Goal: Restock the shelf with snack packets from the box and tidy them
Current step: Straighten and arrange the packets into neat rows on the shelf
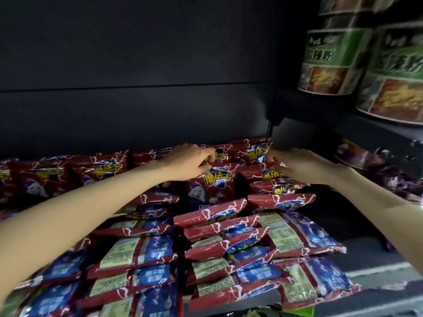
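Fingers [207, 160] of left hand [187, 162] curled, pinching top edge of far-row red snack packet [218, 179], likely to stand it upright. Right hand [297, 164] grips neighbouring packet [258, 154] far right, squaring row. Stacked packets [229, 245] near. Box not visible.

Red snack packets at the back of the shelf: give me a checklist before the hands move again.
1. Left hand on a back-row packet: ok, fingers curled on it.
2. Right hand on the packets: ok; grip itself cannot tell.
3. Back row upright: ok where visible.
4. Front packets tidy: not ok, they lie overlapping, backs up.
5. Noodle tubs out of the arms' way: ok.
6. Box in view: not ok.
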